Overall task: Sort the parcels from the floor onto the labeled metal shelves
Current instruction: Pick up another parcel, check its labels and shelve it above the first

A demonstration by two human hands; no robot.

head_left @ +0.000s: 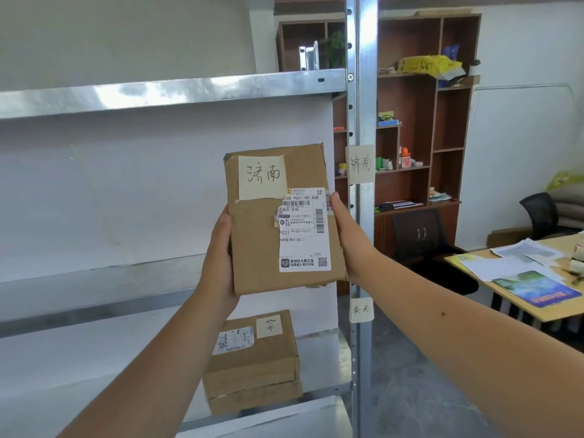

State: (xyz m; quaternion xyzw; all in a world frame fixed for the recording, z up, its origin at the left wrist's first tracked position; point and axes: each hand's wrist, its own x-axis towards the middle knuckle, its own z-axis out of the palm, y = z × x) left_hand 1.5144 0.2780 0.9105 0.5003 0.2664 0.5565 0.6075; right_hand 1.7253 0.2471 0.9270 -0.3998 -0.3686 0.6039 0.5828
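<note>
Left hand point(221, 257) clamps left edge of parcel point(252, 248), right hand point(347, 235) clamps right edge; thumbs at front edges, fingers behind the box and hidden. Both forearms reach up and forward, parcel held upright in the air in front of the metal shelf point(158, 93). Its tape note point(262, 177) reads like the post label point(360, 164) just beside. Second parcel point(252, 361) lies on lower shelf point(319, 358). Lower label point(361, 309) hard to read

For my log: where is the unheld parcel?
Low centre in head view, the unheld parcel lies on the lower shelf, left of the post, below the held parcel.
</note>
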